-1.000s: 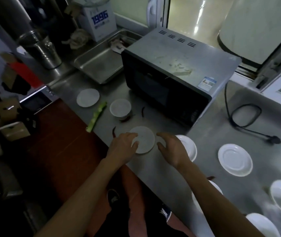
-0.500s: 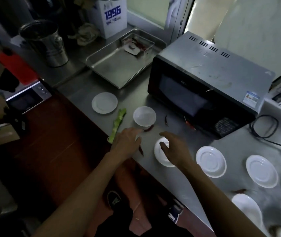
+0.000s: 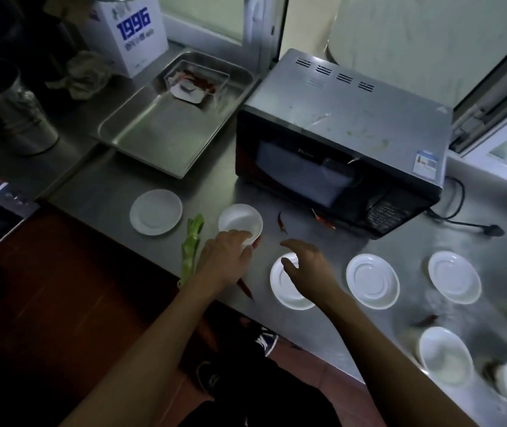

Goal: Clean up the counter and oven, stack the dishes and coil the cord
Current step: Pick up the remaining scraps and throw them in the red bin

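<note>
A brushed stainless-steel table (image 3: pixel 332 328) is seen in dim light, running beneath a window frame. A black and grey microwave oven (image 3: pixel 347 140) stands upon it as the landmark. Left of the oven a shallow steel tray (image 3: pixel 141 140) is placed; a black power cord (image 3: pixel 461 217) lies uncoiled to its right. In front of the oven, flat white saucers (image 3: pixel 372 280) are spread in a row, with bare steel left between them. The small white bowl (image 3: pixel 240 221) before the oven's left corner is pinched at its near rim by the left hand (image 3: pixel 224 260). The right hand (image 3: pixel 307 269) is held over the nearest saucer, fingers (image 3: pixel 289 243) loosely spread. A green vegetable stalk (image 3: pixel 192 248) lies at the table's front edge, red floor below.
</note>
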The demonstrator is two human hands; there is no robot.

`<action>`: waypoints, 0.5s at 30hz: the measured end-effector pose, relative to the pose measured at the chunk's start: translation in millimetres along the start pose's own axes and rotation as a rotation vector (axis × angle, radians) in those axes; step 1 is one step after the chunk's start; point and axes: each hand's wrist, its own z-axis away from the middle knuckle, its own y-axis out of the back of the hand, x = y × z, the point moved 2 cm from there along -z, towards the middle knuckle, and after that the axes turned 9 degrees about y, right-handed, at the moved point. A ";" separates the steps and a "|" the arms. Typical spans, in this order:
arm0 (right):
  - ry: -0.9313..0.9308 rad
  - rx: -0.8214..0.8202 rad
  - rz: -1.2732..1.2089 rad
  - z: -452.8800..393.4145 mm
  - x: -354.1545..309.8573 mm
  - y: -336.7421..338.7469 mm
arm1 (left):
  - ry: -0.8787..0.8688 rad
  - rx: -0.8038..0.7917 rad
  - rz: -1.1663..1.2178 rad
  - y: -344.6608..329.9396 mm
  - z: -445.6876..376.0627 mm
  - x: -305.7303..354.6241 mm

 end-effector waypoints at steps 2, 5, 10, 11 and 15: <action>-0.011 0.006 -0.006 -6.4 12.0 2.7 | 0.004 -0.010 -0.005 -3.5 -12.0 9.7; -0.042 0.023 -0.017 -13.4 28.3 11.6 | -0.004 -0.045 -0.044 -8.2 -27.9 25.1; -0.091 0.090 -0.047 -23.4 50.2 27.9 | -0.127 -0.074 -0.131 -13.8 -55.0 61.7; -0.100 0.100 -0.049 -23.9 53.4 31.6 | -0.155 -0.065 -0.125 -14.3 -60.2 69.7; -0.101 0.163 -0.047 -19.1 58.7 50.8 | -0.255 0.004 -0.044 -12.9 -75.4 97.5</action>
